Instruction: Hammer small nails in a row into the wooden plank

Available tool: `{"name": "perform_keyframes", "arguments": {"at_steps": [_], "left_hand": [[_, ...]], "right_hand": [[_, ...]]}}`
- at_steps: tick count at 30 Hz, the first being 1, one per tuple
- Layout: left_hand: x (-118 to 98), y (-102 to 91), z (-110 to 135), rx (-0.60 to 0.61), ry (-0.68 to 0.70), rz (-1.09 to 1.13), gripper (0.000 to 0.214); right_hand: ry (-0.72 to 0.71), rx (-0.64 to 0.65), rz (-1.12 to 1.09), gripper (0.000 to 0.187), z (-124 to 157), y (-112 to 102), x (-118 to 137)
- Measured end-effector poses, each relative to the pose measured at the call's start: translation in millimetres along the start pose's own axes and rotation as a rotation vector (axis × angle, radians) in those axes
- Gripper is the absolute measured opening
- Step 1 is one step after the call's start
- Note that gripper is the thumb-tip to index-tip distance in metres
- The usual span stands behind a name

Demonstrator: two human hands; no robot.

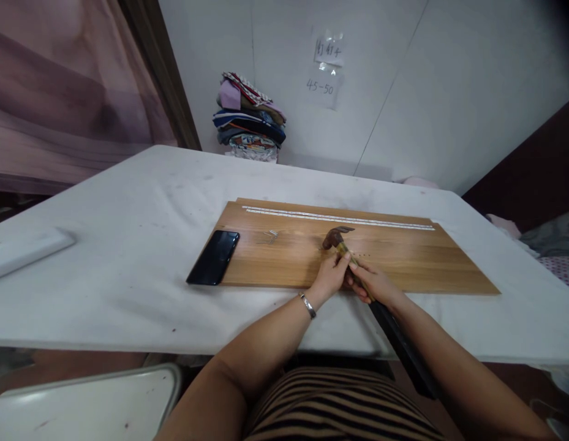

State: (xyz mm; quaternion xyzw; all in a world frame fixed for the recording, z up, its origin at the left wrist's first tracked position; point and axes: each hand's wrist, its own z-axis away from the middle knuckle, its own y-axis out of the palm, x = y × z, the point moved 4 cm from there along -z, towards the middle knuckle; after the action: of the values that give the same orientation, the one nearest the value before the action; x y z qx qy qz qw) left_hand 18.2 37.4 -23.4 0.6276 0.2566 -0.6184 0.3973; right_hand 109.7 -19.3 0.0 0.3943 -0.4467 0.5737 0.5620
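Observation:
A long wooden board [403,257] lies on the white table [128,245]. My right hand [373,283] is closed round the shaft of a claw hammer [338,237], whose head rests on the board and whose black grip runs back under my forearm. My left hand [331,274] is pinched on the board just beside the hammer head; what it holds is too small to make out. A short row of small dark nail points [361,254] shows to the right of the head. Loose nails [269,236] lie on the board's left part.
A black phone [214,257] lies over the board's left end. A white ruled strip [339,218] runs along the board's far edge. Folded clothes [250,119] are stacked against the wall. A white slab [22,248] sits at the table's left, a white chair seat [82,401] below.

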Motion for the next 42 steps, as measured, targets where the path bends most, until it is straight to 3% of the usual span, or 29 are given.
{"name": "perform_keyframes", "arguments": {"at_steps": [42], "left_hand": [[1.0,0.1,-0.3,-0.013,-0.019,0.019,0.039]], "right_hand": [[-0.007,0.017,0.001,0.037,-3.1,-2.1,-5.2]]}}
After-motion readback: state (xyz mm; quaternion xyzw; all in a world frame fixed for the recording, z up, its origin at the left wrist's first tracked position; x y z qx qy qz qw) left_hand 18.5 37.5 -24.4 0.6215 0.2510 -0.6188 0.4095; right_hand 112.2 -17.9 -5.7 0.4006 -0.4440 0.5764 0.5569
